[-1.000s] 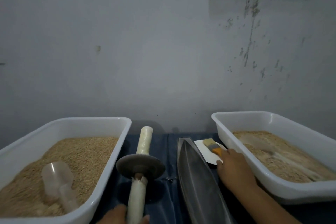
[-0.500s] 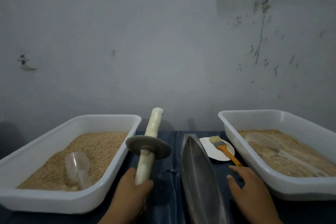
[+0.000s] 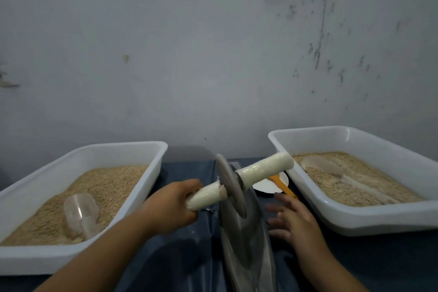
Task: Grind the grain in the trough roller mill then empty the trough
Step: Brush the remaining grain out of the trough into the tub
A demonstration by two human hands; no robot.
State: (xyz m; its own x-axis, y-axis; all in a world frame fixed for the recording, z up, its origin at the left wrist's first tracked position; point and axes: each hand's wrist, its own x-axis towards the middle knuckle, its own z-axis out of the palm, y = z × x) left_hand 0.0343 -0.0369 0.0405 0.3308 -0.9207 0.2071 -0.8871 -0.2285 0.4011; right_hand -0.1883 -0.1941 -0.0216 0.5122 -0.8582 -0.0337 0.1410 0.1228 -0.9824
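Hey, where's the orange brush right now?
In the head view, the orange-handled brush lies right of centre, partly on the small white plate, between the metal trough and the right tub, just beyond the right hand.

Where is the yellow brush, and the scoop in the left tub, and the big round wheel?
brush [image 3: 283, 186], head view, orange handle.
scoop [image 3: 79, 208], head view, clear bowl.
wheel [image 3: 231, 185], head view, grey disc face.

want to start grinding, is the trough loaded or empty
Empty, as far as visible: the trough shows bare metal under the roller wheel, no grain.
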